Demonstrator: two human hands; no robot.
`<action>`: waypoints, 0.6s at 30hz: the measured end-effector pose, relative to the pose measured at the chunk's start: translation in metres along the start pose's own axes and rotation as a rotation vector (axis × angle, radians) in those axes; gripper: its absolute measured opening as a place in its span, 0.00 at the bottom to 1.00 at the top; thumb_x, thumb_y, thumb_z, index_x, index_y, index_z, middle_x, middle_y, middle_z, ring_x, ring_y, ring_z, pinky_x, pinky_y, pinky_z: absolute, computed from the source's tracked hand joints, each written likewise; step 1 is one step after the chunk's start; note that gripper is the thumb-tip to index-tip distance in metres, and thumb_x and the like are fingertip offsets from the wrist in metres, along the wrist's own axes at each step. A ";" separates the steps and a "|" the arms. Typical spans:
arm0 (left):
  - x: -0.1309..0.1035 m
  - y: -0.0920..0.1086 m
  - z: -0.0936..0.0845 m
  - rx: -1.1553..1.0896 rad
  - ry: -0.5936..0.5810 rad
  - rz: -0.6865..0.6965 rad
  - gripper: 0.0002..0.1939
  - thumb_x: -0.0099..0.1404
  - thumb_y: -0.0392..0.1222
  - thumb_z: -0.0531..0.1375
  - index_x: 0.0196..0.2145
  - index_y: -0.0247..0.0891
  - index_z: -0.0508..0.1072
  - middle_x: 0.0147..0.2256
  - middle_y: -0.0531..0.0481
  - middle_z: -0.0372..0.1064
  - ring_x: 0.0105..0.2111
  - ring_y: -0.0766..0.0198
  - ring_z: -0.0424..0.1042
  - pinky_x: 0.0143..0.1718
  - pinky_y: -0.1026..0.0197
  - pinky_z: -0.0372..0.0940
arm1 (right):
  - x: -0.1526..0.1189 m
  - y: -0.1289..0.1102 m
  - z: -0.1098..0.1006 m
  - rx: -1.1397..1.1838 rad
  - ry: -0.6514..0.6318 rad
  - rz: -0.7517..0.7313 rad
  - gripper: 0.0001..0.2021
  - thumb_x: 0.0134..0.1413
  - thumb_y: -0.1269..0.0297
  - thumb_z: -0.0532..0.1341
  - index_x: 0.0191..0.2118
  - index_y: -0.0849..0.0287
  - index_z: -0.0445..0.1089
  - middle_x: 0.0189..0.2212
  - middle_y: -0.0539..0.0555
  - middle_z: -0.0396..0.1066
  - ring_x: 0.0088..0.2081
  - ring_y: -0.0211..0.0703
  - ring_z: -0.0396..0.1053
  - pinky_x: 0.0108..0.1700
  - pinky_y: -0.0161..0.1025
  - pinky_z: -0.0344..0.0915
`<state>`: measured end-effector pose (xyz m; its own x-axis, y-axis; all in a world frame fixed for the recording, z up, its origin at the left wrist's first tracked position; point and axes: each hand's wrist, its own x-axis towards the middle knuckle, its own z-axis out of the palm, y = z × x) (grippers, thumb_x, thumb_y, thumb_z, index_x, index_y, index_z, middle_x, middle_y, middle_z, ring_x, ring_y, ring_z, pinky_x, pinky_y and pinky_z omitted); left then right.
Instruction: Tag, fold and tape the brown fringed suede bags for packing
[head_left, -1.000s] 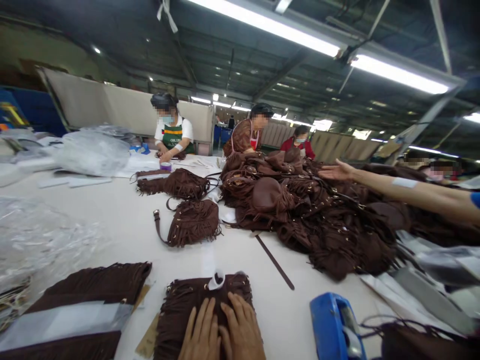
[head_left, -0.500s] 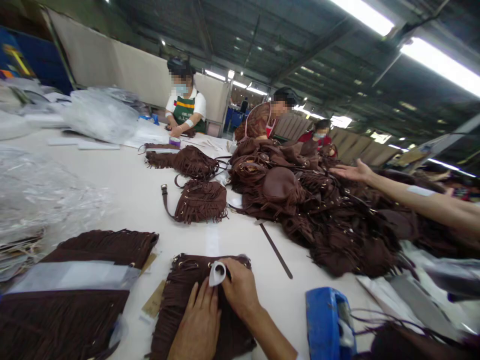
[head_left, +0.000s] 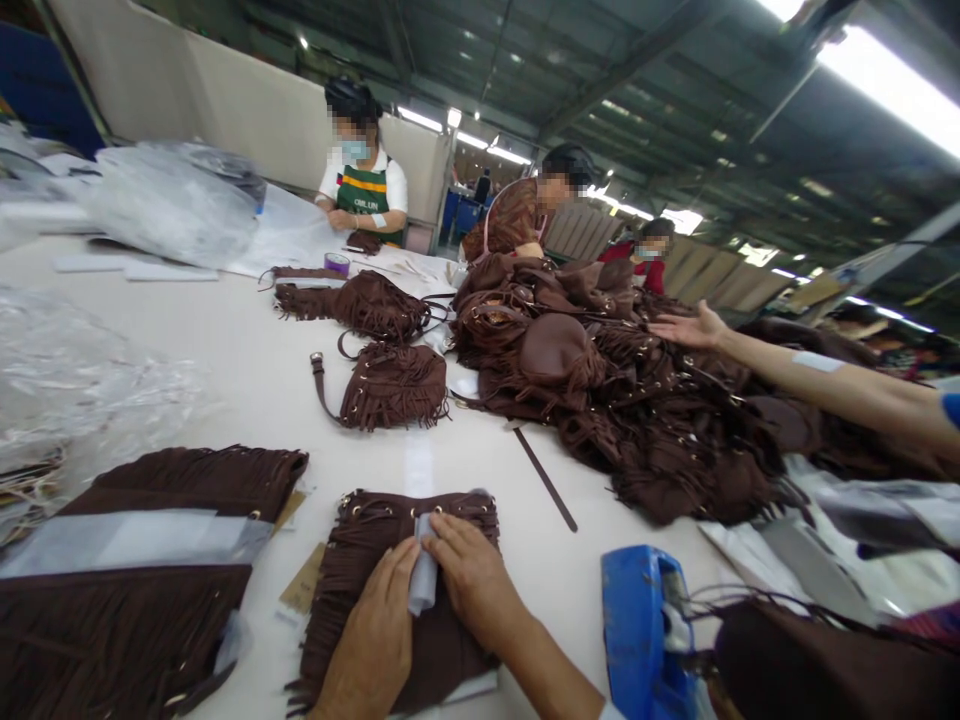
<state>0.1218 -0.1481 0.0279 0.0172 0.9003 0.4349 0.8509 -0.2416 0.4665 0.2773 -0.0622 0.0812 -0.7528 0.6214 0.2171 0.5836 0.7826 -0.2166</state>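
Note:
A dark brown fringed bag (head_left: pixel 457 655) with metal eyelets along its top lies flat on the white table. On it rests a rolled piece of whitish wrapping (head_left: pixel 424 580), pinched between both hands. My left hand (head_left: pixel 379 620) presses the roll's left side, fingers together and pointing up. From the right, my right hand (head_left: pixel 469 570) lays its bent fingers over the roll's upper end. Another fringed brown bag (head_left: pixel 150 620), with a pale band across it, lies to the left. A brown paper tag (head_left: pixel 304 580) sits between the two bags.
A large pile of brown bags (head_left: pixel 559 350) covers the right of the table (head_left: pixel 247 370). A co-worker's arm (head_left: pixel 817 370) reaches over it. A blue tape dispenser (head_left: pixel 637 630) stands at the near right. Clear plastic (head_left: pixel 82 390) lies left; people stand beyond.
The roll has turned from end-on to lying lengthwise on the bag. My left hand has moved from flat on the bag to the roll's side. The camera view has shifted slightly.

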 end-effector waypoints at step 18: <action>0.007 -0.027 0.014 0.168 0.191 0.318 0.18 0.73 0.45 0.48 0.47 0.36 0.74 0.44 0.42 0.77 0.45 0.61 0.77 0.44 0.63 0.74 | -0.007 -0.007 -0.019 0.286 -0.129 0.093 0.18 0.59 0.68 0.58 0.56 0.56 0.68 0.65 0.54 0.59 0.66 0.50 0.53 0.69 0.49 0.47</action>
<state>0.1064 -0.1299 0.0080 0.2096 0.7030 0.6796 0.8931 -0.4206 0.1596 0.2838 -0.0711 0.0993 -0.7430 0.6661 0.0656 0.5565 0.6692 -0.4925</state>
